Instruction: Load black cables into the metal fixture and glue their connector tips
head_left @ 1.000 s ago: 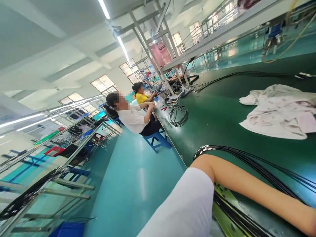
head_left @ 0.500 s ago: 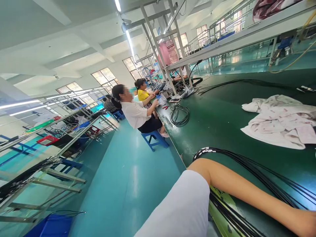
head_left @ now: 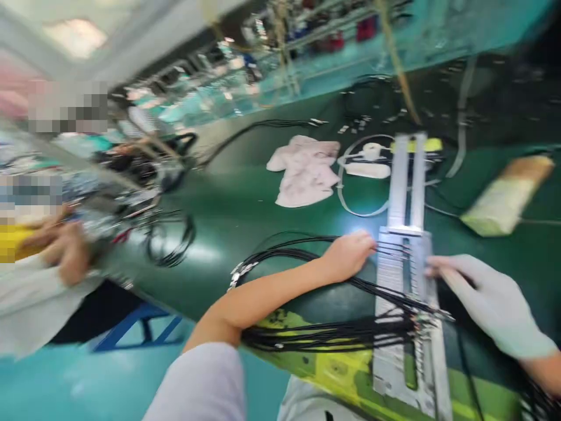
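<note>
My bare left hand (head_left: 348, 255) is closed at the left edge of a slotted metal fixture (head_left: 389, 362). A thin black cable (head_left: 287, 238) runs into its fingers, and thin dark wires show beyond the fingertips across the fixture. My right hand (head_left: 491, 304) wears a white glove. Its thumb and fingertips pinch together at the fixture's right edge; what they hold, if anything, is too small and blurred to make out. Several black cables (head_left: 315, 338) lie side by side across the lower fixture, their ends at its slot.
A crumpled white cloth (head_left: 307, 172) lies on the green table (head_left: 232, 199). Behind the fixture are a white cable loop (head_left: 350, 204) and a wrapped block (head_left: 504, 199). A coil of black cable (head_left: 170, 240) lies further left, near a co-worker's hand (head_left: 72, 254). A blue stool (head_left: 131, 330) stands below.
My view has swung right and down from the room to the table. The fixture and my gloved right hand have come into view, and my left hand now shows at the fixture.
</note>
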Demonstrator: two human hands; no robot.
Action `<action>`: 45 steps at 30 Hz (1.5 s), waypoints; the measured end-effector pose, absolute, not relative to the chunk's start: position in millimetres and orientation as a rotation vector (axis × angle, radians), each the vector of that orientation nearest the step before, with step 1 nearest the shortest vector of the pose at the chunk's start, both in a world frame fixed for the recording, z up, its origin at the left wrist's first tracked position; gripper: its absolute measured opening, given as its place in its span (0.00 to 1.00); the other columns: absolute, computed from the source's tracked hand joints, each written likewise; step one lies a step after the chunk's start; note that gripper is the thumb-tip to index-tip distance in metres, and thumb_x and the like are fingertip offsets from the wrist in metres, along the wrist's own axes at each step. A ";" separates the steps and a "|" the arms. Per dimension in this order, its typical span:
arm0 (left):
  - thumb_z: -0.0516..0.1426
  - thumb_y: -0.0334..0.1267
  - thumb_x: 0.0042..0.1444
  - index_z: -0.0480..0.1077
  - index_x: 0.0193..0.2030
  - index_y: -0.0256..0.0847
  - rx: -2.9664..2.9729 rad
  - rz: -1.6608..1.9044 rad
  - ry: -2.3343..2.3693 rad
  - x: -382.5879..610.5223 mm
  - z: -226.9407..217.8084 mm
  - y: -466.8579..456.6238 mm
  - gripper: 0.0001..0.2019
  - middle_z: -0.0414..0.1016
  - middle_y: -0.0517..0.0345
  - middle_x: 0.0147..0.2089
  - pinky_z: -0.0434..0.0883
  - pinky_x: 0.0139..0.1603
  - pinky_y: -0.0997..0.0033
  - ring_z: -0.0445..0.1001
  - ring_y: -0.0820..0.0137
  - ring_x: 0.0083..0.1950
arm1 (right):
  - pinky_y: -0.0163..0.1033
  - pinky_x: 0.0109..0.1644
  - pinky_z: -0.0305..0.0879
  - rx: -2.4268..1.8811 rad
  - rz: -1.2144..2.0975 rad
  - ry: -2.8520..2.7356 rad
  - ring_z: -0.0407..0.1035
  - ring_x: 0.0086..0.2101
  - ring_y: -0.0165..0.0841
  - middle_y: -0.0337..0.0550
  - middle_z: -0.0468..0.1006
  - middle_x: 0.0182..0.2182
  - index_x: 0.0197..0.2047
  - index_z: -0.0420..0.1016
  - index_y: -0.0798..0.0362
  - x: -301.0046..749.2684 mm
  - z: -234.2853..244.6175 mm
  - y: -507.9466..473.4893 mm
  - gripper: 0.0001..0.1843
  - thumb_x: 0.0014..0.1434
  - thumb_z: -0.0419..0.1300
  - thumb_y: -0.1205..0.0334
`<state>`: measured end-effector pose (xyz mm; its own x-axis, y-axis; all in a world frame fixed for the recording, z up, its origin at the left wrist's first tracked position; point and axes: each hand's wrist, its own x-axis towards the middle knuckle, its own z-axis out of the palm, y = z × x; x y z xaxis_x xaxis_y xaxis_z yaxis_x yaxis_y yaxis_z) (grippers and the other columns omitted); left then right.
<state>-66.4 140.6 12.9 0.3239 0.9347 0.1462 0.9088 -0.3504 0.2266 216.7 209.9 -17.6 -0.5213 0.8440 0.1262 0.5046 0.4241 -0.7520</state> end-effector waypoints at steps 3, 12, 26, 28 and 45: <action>0.46 0.37 0.71 0.72 0.47 0.35 2.440 0.512 1.581 -68.5 -9.6 149.3 0.14 0.74 0.49 0.42 0.73 0.49 0.66 0.73 0.66 0.45 | 0.57 0.58 0.67 -1.334 1.015 -2.059 0.76 0.47 0.48 0.42 0.84 0.39 0.47 0.79 0.41 227.2 -22.9 225.8 0.16 0.67 0.54 0.45; 0.48 0.32 0.69 0.72 0.50 0.39 2.614 0.614 1.459 -66.4 -22.6 163.0 0.12 0.76 0.51 0.42 0.71 0.43 0.67 0.72 0.68 0.42 | 0.45 0.53 0.67 -1.287 1.119 -1.937 0.76 0.42 0.39 0.39 0.84 0.35 0.47 0.81 0.49 211.2 -16.7 233.2 0.17 0.69 0.54 0.49; 0.49 0.29 0.69 0.72 0.49 0.37 2.650 0.652 1.386 -56.8 -23.4 170.9 0.11 0.75 0.51 0.43 0.69 0.44 0.68 0.70 0.69 0.44 | 0.42 0.50 0.67 -1.222 1.121 -1.932 0.76 0.39 0.35 0.35 0.82 0.33 0.45 0.80 0.48 210.4 -16.0 235.7 0.14 0.69 0.55 0.53; 0.50 0.30 0.68 0.73 0.52 0.41 2.674 0.569 1.443 -60.6 -21.1 165.6 0.13 0.74 0.51 0.45 0.67 0.42 0.66 0.70 0.67 0.45 | 0.41 0.50 0.67 -1.228 1.117 -1.930 0.76 0.39 0.35 0.36 0.82 0.33 0.45 0.80 0.48 210.1 -16.2 236.4 0.14 0.69 0.55 0.54; 0.47 0.34 0.69 0.68 0.59 0.39 2.765 0.097 1.466 -35.6 0.4 164.1 0.16 0.73 0.49 0.47 0.63 0.42 0.60 0.71 0.60 0.46 | 0.39 0.51 0.67 -1.188 1.095 -1.913 0.77 0.39 0.35 0.35 0.83 0.33 0.46 0.80 0.48 210.9 -20.8 235.5 0.13 0.69 0.55 0.55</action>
